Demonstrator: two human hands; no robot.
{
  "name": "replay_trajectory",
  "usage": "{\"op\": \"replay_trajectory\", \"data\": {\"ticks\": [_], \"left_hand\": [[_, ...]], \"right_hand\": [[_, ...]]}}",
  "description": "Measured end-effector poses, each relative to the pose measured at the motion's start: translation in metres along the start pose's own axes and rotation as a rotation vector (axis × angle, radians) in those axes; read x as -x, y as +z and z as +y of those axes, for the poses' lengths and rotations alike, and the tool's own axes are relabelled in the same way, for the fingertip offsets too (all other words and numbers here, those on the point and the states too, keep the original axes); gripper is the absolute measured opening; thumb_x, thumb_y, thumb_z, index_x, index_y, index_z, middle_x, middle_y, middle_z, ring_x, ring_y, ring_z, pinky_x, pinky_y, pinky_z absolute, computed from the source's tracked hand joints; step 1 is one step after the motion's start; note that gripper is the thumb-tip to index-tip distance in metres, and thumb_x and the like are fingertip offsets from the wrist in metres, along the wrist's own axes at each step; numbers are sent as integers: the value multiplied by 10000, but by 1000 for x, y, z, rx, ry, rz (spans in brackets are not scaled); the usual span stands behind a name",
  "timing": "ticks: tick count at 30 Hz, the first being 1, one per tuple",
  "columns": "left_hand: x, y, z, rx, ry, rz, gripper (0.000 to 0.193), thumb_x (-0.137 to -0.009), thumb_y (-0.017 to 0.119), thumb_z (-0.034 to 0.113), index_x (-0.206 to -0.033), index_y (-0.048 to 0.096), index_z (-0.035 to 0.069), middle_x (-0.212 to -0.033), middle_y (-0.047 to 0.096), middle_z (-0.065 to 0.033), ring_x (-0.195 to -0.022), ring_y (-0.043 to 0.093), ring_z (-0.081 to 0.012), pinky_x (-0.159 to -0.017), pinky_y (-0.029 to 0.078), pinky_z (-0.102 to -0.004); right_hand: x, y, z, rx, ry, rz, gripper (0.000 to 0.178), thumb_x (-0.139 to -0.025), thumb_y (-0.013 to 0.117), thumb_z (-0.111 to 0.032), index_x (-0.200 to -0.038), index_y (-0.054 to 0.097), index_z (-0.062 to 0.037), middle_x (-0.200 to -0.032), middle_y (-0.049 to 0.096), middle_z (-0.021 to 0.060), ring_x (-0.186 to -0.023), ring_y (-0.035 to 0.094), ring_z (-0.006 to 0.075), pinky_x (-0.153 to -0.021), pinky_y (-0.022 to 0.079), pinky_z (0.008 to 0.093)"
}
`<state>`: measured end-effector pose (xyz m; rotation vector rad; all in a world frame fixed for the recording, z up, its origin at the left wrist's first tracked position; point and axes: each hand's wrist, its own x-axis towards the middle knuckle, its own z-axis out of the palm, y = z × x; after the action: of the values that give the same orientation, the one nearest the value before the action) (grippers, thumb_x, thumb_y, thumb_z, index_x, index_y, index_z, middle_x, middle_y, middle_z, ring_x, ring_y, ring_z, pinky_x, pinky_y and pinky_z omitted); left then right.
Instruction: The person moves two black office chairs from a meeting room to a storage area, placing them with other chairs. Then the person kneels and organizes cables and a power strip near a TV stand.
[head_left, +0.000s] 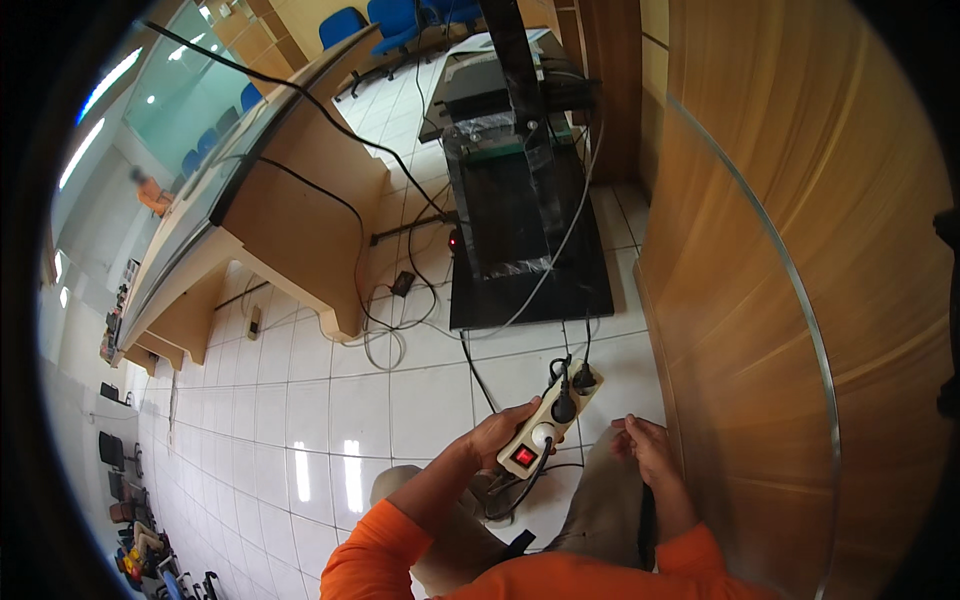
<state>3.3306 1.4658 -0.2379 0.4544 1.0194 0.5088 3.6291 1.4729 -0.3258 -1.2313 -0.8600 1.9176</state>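
Note:
My left hand is closed around the side of a cream power strip, held tilted above the floor between my knees. A red rocker switch glows at its near end. Beside the switch sits a white plug, and farther along are a black plug and another black plug at the far end. To the right of the strip, apart from it, my right hand hovers by my right knee. Its fingers are loosely bent and somewhat apart, with nothing visible in them.
Ahead stands a black wheeled-looking stand with cables hanging from it. A wooden panel rises close on my right. Left is a long desk; loose cables and a small black adapter lie on the tiled floor. A person is far left.

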Motion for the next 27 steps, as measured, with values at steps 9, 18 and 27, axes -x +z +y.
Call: {"op": "replay_trajectory", "data": {"ticks": [9, 18, 27], "left_hand": [[-15, 9, -7, 19, 37, 18, 593, -1090, 305, 529, -1306, 577, 49, -1043, 697, -86, -835, 694, -148, -704, 605, -310], [-58, 30, -10, 100, 90, -11, 549, -1084, 380, 513, -1261, 615, 50, -971, 710, -74, -813, 695, -129, -675, 588, -288], [-64, 33, -30, -95, 35, -13, 473, -1103, 380, 433, -1372, 569, 93, -1096, 665, -53, -854, 638, -92, -723, 557, -279]], "right_hand": [[1, 0, 21, -16, 22, 13, 374, -1060, 546, -333, -1105, 674, 15, -794, 700, 84, -676, 656, 149, -640, 530, 299], [7, -3, 16, -13, 46, 89, 365, -1054, 560, -349, -1112, 668, -5, -781, 699, 72, -652, 653, 136, -607, 524, 286], [22, -6, 25, 40, 48, 197, 342, -1049, 577, -354, -1088, 678, -30, -762, 688, 57, -662, 659, 131, -623, 543, 278]]}}
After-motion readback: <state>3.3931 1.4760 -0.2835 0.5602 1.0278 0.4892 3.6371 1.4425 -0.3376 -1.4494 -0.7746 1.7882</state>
